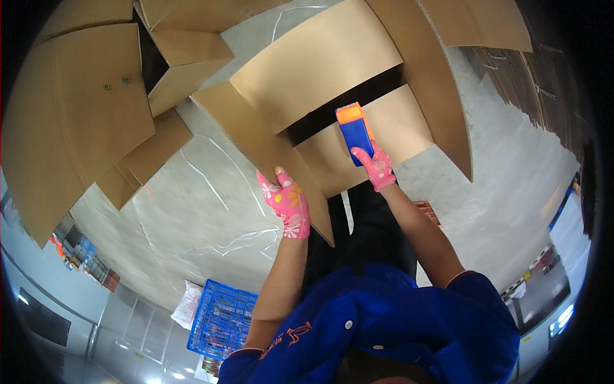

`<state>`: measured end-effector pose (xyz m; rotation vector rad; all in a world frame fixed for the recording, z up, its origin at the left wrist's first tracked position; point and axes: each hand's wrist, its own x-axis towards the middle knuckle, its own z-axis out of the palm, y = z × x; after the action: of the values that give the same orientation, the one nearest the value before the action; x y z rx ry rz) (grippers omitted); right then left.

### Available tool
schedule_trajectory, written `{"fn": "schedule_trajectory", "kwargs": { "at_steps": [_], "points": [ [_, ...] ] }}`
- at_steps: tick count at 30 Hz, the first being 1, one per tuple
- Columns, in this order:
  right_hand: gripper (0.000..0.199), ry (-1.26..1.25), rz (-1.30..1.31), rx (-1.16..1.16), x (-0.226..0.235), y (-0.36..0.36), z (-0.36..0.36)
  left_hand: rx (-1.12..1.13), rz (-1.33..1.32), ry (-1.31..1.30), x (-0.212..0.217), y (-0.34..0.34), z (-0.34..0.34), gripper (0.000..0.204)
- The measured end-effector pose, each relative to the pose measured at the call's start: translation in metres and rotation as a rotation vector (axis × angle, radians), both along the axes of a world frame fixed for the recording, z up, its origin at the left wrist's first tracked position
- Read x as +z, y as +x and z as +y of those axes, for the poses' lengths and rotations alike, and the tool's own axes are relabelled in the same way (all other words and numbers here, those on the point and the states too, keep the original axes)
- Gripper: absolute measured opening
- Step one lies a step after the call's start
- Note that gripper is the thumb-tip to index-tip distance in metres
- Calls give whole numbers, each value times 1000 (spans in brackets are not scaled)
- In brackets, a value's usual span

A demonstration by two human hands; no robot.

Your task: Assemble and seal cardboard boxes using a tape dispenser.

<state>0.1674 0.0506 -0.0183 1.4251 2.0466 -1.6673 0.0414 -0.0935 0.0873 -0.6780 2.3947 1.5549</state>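
In front of me stands a large brown cardboard box [320,61] with its flaps spread, and a dark gap shows between the far and near flaps. My left hand [286,200], in a pink flowered glove, grips the edge of the left flap [281,153], thumb on its inner face. A blue and orange tape dispenser [355,133] is in my gloved right hand [376,165], held above the near flap [390,125]. The right flap [441,96] stands out to the side, touched by neither hand.
More cardboard boxes [77,121] crowd the left side. Flattened cardboard [543,83] is stacked at the far right. Loose white straps [236,243] lie on the grey floor. A blue plastic crate [220,320] and a white sack [187,304] sit by my left elbow.
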Motion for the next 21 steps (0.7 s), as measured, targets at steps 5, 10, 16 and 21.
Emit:
{"fn": "schedule_trajectory", "kwargs": {
  "at_steps": [5,10,16,21],
  "points": [
    [51,37,87,109,72,10,31,-74,-84,-80,-2,4,14,43],
    [36,590,288,185,184,5,119,-354,-37,-542,-67,12,93,72],
    [41,401,191,-86,139,-36,189,-644,-145,-797,-105,1,98,76],
    [61,804,-255,158,88,-56,120,-856,10,-800,-104,-22,69,65]
  ]
}}
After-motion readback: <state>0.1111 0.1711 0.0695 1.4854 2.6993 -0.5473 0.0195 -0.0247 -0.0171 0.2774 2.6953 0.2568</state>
